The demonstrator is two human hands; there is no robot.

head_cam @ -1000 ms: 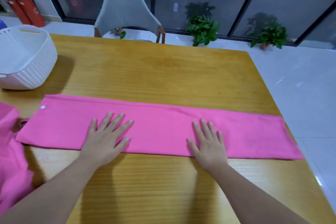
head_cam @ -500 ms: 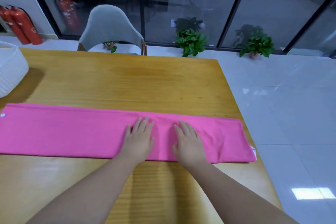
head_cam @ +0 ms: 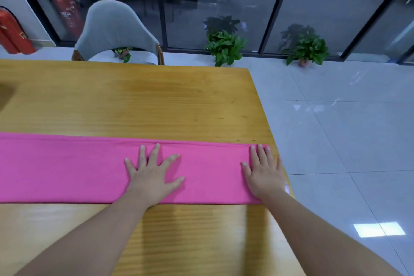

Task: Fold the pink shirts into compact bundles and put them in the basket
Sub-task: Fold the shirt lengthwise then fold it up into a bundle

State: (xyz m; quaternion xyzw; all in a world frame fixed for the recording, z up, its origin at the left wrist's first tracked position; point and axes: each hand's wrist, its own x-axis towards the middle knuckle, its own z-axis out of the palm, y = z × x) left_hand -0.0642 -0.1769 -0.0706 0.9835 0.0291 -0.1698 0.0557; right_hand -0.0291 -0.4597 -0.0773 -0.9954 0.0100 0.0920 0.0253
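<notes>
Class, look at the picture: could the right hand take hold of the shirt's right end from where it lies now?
Probably yes. The right hand already lies flat on the shirt at that end, by the table edge, with nothing over it.

Both hands flat on pink shirt, wooden table.
</notes>
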